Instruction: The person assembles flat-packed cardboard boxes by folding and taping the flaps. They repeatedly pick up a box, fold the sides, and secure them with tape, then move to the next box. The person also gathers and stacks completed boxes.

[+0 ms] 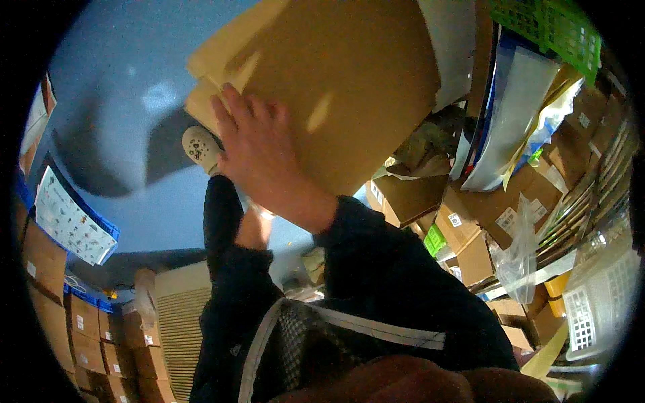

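A large brown cardboard sheet (pixel 349 80) with a creased left edge fills the upper middle. My right hand (pixel 259 144) lies on its near left part, fingers spread over the surface toward that edge, and the thumb reaches past the border. Below it, only the wrist and a little of my left hand (pixel 253 228) show between the dark sleeve and my right wrist; its fingers are hidden. Something small and whitish sits beside that wrist, too blurred to name. A beige shoe (pixel 201 147) with dark spots stands on the floor next to the sheet.
Blue floor (pixel 134 154) spreads to the left. Cardboard boxes (pixel 87 336) are stacked at the lower left, near a ridged cardboard piece (pixel 181 336). On the right are opened boxes (pixel 463 235), plastic sheets (pixel 514 114), a green basket (pixel 557 33) and a white basket (pixel 601 309).
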{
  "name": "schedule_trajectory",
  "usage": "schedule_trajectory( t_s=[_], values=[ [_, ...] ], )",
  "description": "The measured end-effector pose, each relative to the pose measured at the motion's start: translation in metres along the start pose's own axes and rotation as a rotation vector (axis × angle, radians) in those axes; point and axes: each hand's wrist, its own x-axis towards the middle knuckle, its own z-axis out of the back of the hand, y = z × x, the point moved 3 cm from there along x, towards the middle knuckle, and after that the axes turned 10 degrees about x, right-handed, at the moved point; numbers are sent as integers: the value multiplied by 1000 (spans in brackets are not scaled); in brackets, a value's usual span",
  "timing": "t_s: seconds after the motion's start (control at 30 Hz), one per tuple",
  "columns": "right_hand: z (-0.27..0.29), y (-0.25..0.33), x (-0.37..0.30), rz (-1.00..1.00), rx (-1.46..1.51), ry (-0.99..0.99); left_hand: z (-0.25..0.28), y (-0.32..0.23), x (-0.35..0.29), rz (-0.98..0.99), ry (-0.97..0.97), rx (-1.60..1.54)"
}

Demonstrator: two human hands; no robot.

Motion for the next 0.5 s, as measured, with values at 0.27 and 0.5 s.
schedule_trajectory(
  t_s=[0.27, 0.5],
  values=[
    [106, -180, -37, -283, 388, -660, 229, 16, -170, 191, -457, 108],
    [44, -437, -27, -399, -102, -603, 222, 19, -191, 152, -706, -202]
  ],
)
